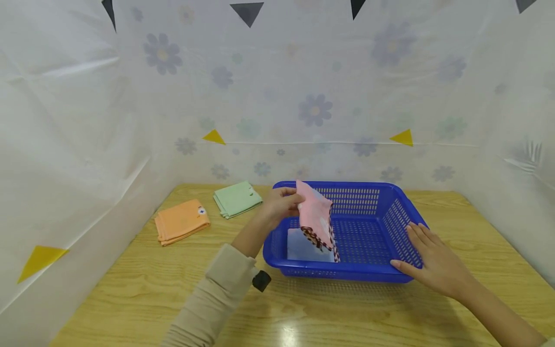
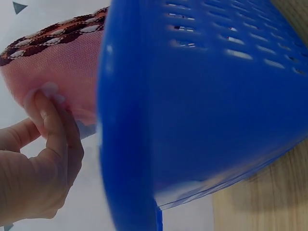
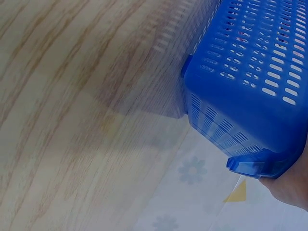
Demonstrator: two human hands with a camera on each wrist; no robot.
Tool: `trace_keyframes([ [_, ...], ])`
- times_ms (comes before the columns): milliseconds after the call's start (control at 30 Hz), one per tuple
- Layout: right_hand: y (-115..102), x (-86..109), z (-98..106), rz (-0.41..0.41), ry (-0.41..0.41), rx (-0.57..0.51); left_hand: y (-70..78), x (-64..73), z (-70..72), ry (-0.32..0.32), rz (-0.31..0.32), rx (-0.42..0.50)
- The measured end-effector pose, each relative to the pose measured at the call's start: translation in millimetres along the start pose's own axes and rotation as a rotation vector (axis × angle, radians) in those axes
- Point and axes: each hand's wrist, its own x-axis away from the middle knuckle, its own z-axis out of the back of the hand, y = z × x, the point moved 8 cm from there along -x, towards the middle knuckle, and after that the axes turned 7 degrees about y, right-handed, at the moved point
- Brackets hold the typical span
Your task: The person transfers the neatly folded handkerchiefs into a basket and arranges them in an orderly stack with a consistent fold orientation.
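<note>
My left hand (image 1: 279,207) pinches a folded pink towel (image 1: 314,212) by its left side, fingertips and thumb at its edge. The towel has dark-and-white checkered trim and hangs tilted over the left part of a blue plastic basket (image 1: 338,271). Beneath it, a folded light-blue towel (image 1: 303,246) lies in the basket, partly covered from sight. The left wrist view shows the thumb and fingers on the pink cloth (image 2: 67,72), beside the basket wall (image 2: 202,106). With fingers fairly straight, my right hand (image 1: 433,262) rests on the basket's right rim near the front corner.
On the wooden table (image 1: 173,299), left of the basket, lie a folded orange towel (image 1: 179,224) and a folded green towel (image 1: 236,200). White flower-print sheeting (image 1: 269,86) walls the table at the back and sides. A small black object (image 1: 261,280) is by the left wrist.
</note>
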Motion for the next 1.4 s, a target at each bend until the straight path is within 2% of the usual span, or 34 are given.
trace_keyframes([
  [600,-0.4,-0.2,-0.4,0.003,0.004,0.006,-18.9,-2.3,-16.0,0.022,0.050,-0.004],
  [1133,-1.2,-0.2,1.0,0.010,0.017,0.010,-36.8,-6.4,-35.4,-0.017,0.105,0.053],
  [1400,-1.1,0.1,0.9,0.006,0.014,0.009,-49.7,-10.6,-40.5,-0.005,0.160,-0.007],
])
